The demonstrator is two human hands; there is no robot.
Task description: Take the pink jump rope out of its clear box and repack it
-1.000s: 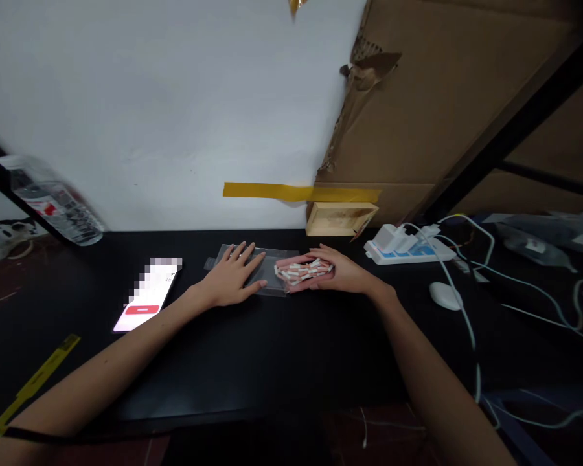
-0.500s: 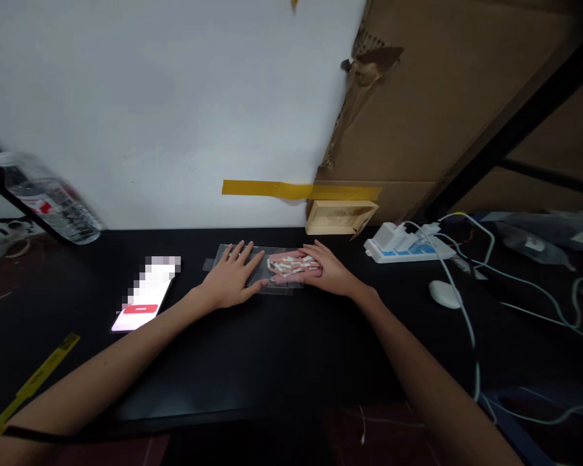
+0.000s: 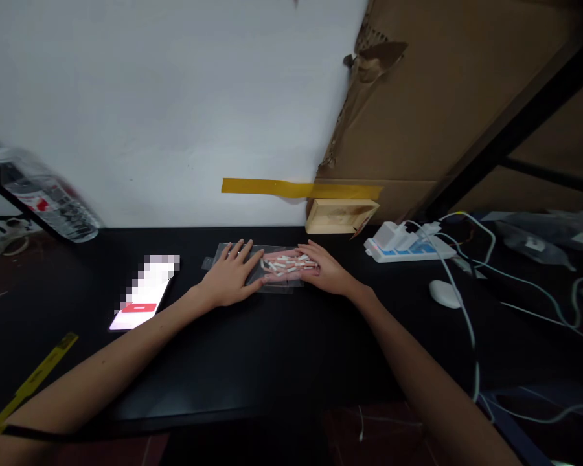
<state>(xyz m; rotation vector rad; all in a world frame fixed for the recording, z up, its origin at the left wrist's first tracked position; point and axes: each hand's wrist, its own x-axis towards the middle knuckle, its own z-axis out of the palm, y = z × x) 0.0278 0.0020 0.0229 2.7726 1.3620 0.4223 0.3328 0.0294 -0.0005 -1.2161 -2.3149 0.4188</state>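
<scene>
A clear plastic bag (image 3: 252, 283) lies flat on the black table. At its right part is a pink packet (image 3: 290, 263) with several small white stick-like pieces showing; I cannot tell exactly what they are. My left hand (image 3: 229, 275) rests palm down on the left part of the bag, its fingers spread. My right hand (image 3: 331, 272) is at the packet's right end, fingers along the far side and thumb along the near side, gripping it. The packet's right end is partly hidden under that hand.
A lit phone (image 3: 143, 298) lies at the left, a plastic bottle (image 3: 53, 200) behind it. A shallow wooden box (image 3: 340, 217) leans at the back against cardboard (image 3: 432, 97). On the right are a white power strip (image 3: 408, 243), cables and a white mouse (image 3: 444, 294).
The pink packet and my right hand have shifted slightly left, so the packet sits closer to my left hand. My left hand stays flat on the bag. The camera view moved slightly.
</scene>
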